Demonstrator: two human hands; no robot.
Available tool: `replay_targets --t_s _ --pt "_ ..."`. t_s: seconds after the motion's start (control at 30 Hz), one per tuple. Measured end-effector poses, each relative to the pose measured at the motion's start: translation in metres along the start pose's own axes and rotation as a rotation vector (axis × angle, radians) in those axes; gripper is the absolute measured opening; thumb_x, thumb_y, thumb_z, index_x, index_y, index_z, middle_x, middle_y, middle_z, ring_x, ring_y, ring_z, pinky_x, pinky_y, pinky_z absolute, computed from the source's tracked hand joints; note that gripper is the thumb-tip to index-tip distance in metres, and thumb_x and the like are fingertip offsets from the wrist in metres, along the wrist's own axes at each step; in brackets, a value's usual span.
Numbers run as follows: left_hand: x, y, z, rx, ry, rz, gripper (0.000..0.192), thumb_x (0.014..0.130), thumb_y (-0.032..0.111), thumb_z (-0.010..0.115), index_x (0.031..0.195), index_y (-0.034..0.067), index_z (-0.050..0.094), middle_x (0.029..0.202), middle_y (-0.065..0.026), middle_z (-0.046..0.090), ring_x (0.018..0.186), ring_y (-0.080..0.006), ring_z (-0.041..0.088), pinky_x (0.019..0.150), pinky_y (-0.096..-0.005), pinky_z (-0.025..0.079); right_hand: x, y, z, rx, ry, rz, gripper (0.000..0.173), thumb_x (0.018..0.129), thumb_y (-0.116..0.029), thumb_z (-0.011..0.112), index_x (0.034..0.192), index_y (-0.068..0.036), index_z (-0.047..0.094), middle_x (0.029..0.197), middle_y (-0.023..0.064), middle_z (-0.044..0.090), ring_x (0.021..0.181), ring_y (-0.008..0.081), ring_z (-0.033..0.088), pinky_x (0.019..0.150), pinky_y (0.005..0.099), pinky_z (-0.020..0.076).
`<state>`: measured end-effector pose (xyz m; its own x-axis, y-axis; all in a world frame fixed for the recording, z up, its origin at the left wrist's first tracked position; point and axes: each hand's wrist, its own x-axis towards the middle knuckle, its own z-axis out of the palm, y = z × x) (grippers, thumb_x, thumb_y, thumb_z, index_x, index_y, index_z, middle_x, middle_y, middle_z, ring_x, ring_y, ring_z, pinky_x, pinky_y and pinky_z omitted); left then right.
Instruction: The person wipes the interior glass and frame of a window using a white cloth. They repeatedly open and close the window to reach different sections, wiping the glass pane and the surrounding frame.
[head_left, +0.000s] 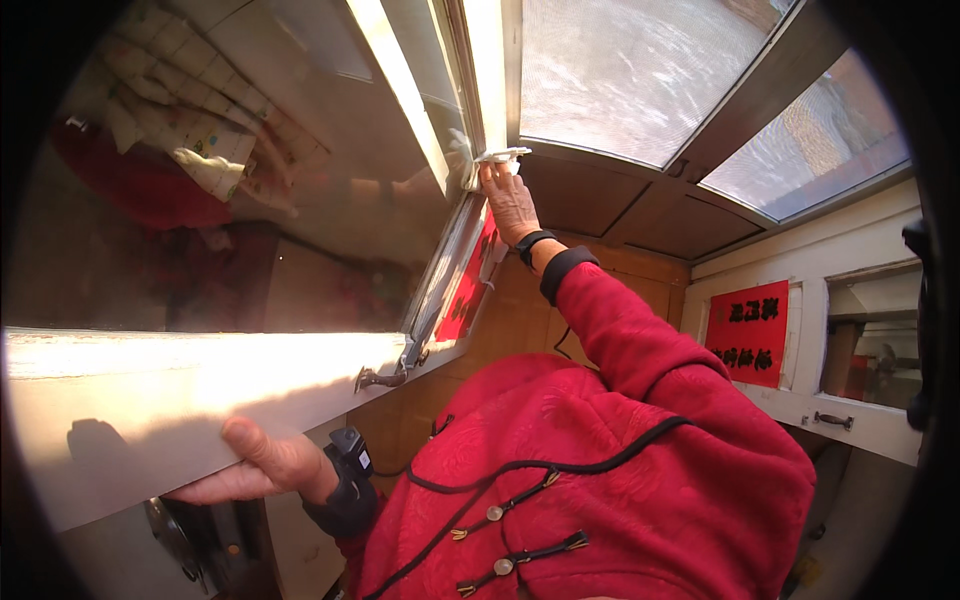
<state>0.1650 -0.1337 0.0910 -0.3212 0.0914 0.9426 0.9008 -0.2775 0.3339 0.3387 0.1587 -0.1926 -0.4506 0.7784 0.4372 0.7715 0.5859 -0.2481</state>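
My right hand (513, 206) reaches up, its fingers pressing a white cloth (504, 156) against the edge of a large glass pane (352, 247). Part of the cloth's reflection shows in the glass. My left hand (274, 461) grips the edge of the white-painted door or window frame (172, 375) below the pane, thumb on the lit face and fingers at its edge. A dark metal handle (382, 377) sits on this frame between the two hands. Each wrist wears a black band, and the left one carries a small device (349, 448).
Dark-framed screen panels (637, 75) rise at the upper right. A white cabinet or door (806, 337) with a red paper (748, 334) bearing writing stands right. Another red paper (466, 296) hangs beside the frame. A black cord (510, 469) crosses my red jacket. Metal ware (172, 532) lies lower left.
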Motion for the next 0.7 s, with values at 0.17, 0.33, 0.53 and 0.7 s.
replay_targets --t_s 0.17,0.33,0.53,0.7 --pt "-0.002 0.0 -0.002 0.002 0.009 -0.015 0.077 0.091 0.02 0.063 0.149 -0.001 0.016 0.147 -0.0217 0.032 0.131 -0.0319 0.04 0.109 -0.0453 0.033 -0.008 0.003 0.004 0.012 -0.086 0.02 0.073 0.075 0.004 0.057 0.144 -0.008 0.033 0.131 0.0168 0.044 0.101 0.0359 0.054 0.08 0.0427 0.0504" --pt "-0.004 0.001 -0.005 0.005 0.009 -0.057 0.078 0.09 0.019 0.064 0.149 -0.002 0.016 0.145 -0.0217 0.033 0.13 -0.0317 0.04 0.109 -0.0449 0.034 -0.012 0.005 -0.008 0.045 -0.142 0.014 0.073 0.074 0.006 0.056 0.143 -0.009 0.035 0.122 0.0133 0.05 0.106 0.0344 0.055 0.082 0.0423 0.0507" --pt "-0.005 0.006 -0.003 -0.016 0.024 -0.099 0.082 0.09 0.017 0.065 0.15 -0.001 0.013 0.145 -0.0217 0.033 0.13 -0.0311 0.04 0.11 -0.0435 0.033 -0.003 -0.002 -0.031 0.134 -0.244 0.084 0.063 0.083 0.0 0.052 0.143 -0.012 0.038 0.114 0.0136 0.055 0.107 0.034 0.057 0.083 0.0428 0.0499" --pt "-0.003 0.009 -0.003 -0.021 0.001 -0.113 0.081 0.089 0.017 0.066 0.15 0.0 0.015 0.143 -0.0204 0.035 0.128 -0.0307 0.041 0.108 -0.0438 0.035 0.007 -0.012 -0.035 0.297 -0.397 0.267 0.064 0.083 -0.005 0.051 0.145 -0.014 0.036 0.128 0.0181 0.051 0.119 0.0365 0.054 0.093 0.0446 0.0472"
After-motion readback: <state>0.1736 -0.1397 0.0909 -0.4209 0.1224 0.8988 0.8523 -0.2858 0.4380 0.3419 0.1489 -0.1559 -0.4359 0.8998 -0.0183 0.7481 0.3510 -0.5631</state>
